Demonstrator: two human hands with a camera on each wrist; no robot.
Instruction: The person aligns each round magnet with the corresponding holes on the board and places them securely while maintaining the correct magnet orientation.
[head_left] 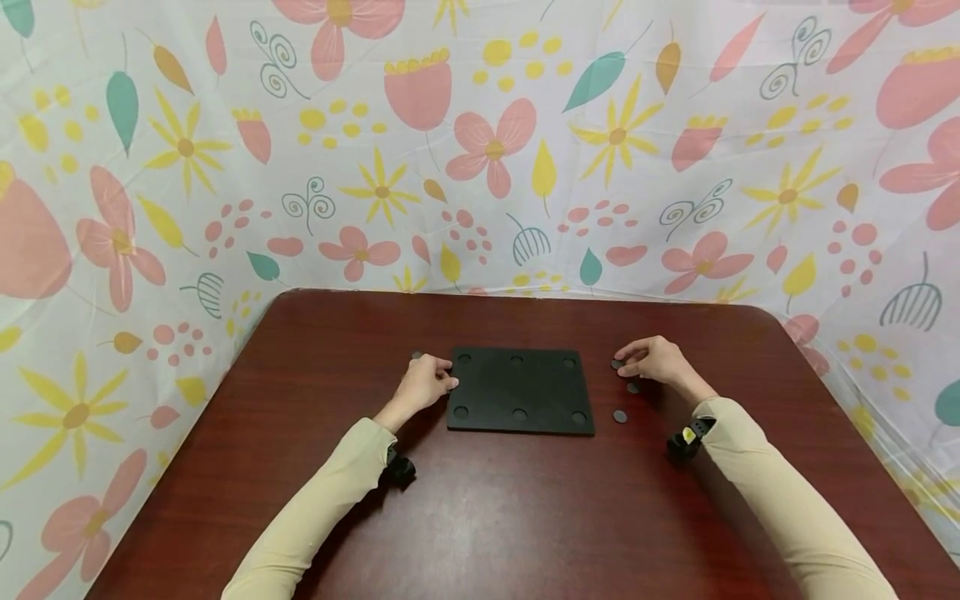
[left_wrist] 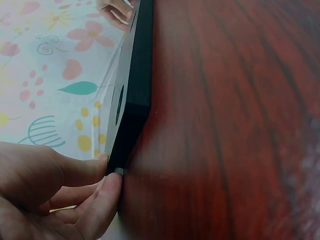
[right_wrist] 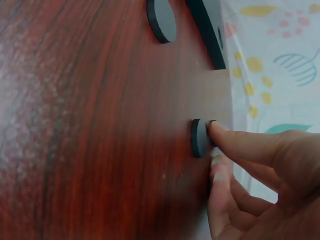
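Observation:
A flat black board (head_left: 521, 392) with several round recesses lies on the table. Against its left edge is my left hand (head_left: 423, 383), thumb and finger bent together; in the left wrist view a small grey disc edge (left_wrist: 119, 171) shows at the fingertips, mostly hidden. Right of the board, my right hand (head_left: 655, 362) pinches a thin grey disc (head_left: 617, 364) at the tabletop, and the fingers cover most of it in the right wrist view. Close by lie a second disc (head_left: 633, 388) and a nearer one (head_left: 619, 417).
Another dark disc (head_left: 416, 355) lies just beyond the left hand. The reddish-brown wooden table (head_left: 495, 517) reaches back to a flower-patterned cloth (head_left: 480, 208), which hangs behind it and at both sides. Dark wrist cameras (head_left: 400, 469) sit under the sleeves.

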